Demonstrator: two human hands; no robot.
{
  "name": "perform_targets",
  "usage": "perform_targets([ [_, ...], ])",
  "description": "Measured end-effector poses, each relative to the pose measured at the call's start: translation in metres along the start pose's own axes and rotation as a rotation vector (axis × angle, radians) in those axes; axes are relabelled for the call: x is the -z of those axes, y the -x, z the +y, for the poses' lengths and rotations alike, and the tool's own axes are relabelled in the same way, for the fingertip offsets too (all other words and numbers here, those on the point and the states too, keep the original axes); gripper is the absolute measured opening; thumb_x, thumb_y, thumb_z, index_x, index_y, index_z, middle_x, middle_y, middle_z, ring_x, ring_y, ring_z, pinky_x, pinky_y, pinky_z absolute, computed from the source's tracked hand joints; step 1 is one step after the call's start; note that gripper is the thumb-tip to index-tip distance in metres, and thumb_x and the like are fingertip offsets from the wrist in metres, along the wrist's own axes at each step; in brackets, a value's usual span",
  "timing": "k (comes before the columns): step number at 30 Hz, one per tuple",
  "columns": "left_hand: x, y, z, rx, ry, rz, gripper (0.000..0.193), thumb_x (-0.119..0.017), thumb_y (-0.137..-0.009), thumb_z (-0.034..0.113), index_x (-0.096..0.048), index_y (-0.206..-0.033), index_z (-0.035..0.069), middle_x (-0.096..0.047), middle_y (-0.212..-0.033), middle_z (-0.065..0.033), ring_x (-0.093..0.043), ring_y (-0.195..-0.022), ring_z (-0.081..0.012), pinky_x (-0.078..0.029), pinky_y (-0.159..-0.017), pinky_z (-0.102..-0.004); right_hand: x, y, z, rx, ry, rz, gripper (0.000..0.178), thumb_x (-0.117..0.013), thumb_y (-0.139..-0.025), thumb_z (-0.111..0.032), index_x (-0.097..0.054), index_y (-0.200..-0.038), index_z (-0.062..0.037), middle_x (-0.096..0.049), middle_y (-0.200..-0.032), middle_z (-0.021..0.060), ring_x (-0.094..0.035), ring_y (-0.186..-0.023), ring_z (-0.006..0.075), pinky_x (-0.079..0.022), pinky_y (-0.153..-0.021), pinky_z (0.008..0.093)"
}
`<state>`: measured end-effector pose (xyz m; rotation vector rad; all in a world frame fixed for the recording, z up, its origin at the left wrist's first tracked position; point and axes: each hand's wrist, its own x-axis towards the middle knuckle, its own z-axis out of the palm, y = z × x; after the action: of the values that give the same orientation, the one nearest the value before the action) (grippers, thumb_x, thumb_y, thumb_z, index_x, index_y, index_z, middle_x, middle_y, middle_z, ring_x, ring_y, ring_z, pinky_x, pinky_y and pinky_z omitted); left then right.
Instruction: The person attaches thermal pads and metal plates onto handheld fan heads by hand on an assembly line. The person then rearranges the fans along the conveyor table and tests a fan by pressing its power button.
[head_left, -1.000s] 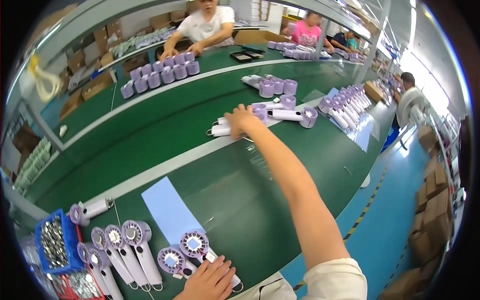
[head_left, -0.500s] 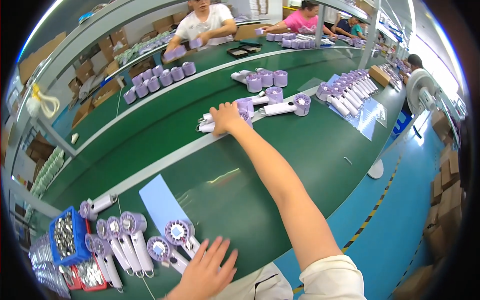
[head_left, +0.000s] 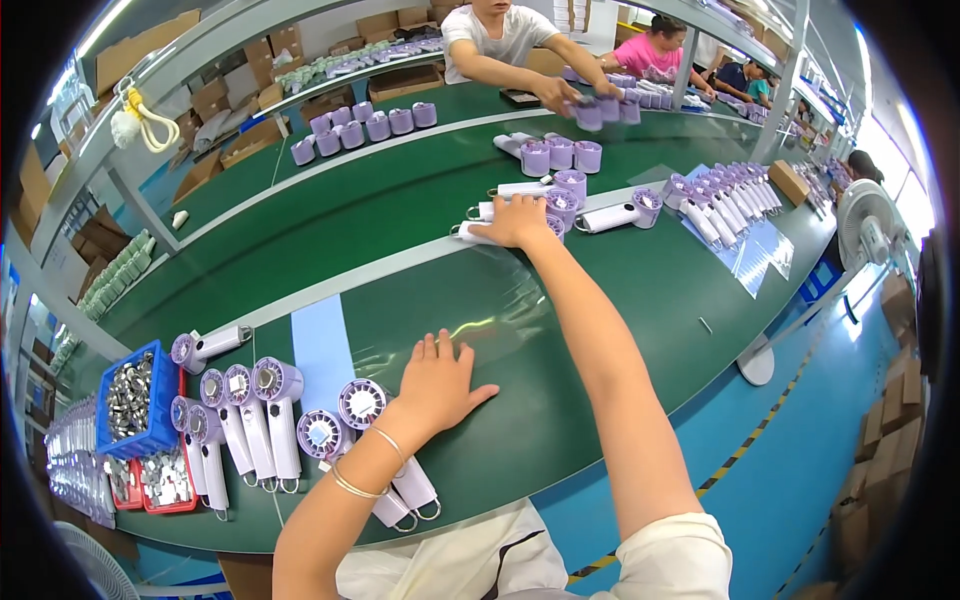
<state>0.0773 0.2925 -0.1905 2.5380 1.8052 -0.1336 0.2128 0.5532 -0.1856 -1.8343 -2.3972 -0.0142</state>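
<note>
My right hand (head_left: 518, 220) reaches to the metal rail, its fingers curled over the white handles of handheld fans (head_left: 472, 232) with purple round heads. Palm down with fingers spread, my left hand (head_left: 437, 380) is over the green table and holds nothing. Beneath and beside my left forearm lie two fans, one purple head (head_left: 362, 403) by the wrist and another head (head_left: 322, 434) to its left; the forearm hides part of their handles. A single fan (head_left: 620, 216) lies just right of my right hand. Further left is a row of several fans (head_left: 258, 440).
A blue bin (head_left: 168, 425) of small metal parts and red trays (head_left: 190, 503) stand at the left. A pale blue sheet (head_left: 322, 345) lies behind the two fans. More fans (head_left: 725, 205) are grouped at right. Across the belt, a co-worker's hands (head_left: 560, 95) hold purple pieces.
My left hand has moved forward from the front edge, further over the table. My right hand stays on the fans. The co-worker's hands have moved right with purple pieces, and the view has shifted.
</note>
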Motion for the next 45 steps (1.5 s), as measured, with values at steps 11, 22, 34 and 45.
perform_targets([
  [11, -0.009, 0.022, -0.007, -0.021, -0.084, 0.101, 0.075, -0.055, -0.090, 0.058, -0.050, -0.121, -0.009, -0.044, -0.135, -0.0375, -0.045, -0.127, -0.0480, -0.037, -0.108, -0.0462, 0.008, 0.085, 0.069, 0.414, 0.040, 0.201, 0.056, -0.046, -0.092, -0.057, -0.068, -0.103, -0.0065, -0.067, -0.105, 0.0146, -0.058, -0.109, 0.0322, -0.039, -0.095, 0.0485],
  [22, 0.015, 0.048, 0.012, -0.137, -0.095, 0.222, 0.071, -0.060, -0.088, 0.051, -0.051, -0.129, -0.006, -0.042, -0.141, -0.0317, -0.046, -0.129, -0.0406, -0.030, -0.113, -0.0467, 0.035, 0.214, 0.111, 0.611, 0.096, 0.255, 0.037, -0.058, -0.090, -0.045, -0.069, -0.105, -0.0128, -0.038, -0.149, 0.0122, -0.025, -0.142, 0.0348, -0.027, -0.105, 0.0588],
  [34, 0.008, 0.127, 0.046, -0.647, 0.279, 0.380, 0.034, -0.067, -0.084, 0.029, -0.063, -0.105, 0.002, -0.063, -0.109, -0.0131, -0.061, -0.104, -0.0285, -0.046, -0.098, -0.0441, 0.059, 0.225, 0.168, 0.651, 0.231, 0.193, 0.032, -0.064, -0.086, -0.032, -0.068, -0.108, -0.0092, -0.051, -0.133, 0.0167, -0.045, -0.126, 0.0318, -0.038, -0.101, 0.0469],
  [45, -0.033, 0.159, 0.047, -1.000, 0.222, 0.309, 0.026, -0.057, -0.083, 0.015, -0.062, -0.104, 0.000, -0.064, -0.111, -0.0132, -0.060, -0.105, -0.0282, -0.046, -0.099, -0.0413, 0.000, 0.243, 0.118, -0.333, 0.000, 0.362, 0.044, -0.068, -0.080, -0.041, -0.065, -0.116, -0.0157, -0.024, -0.154, 0.0236, -0.020, -0.138, 0.0531, -0.008, -0.103, 0.0766],
])
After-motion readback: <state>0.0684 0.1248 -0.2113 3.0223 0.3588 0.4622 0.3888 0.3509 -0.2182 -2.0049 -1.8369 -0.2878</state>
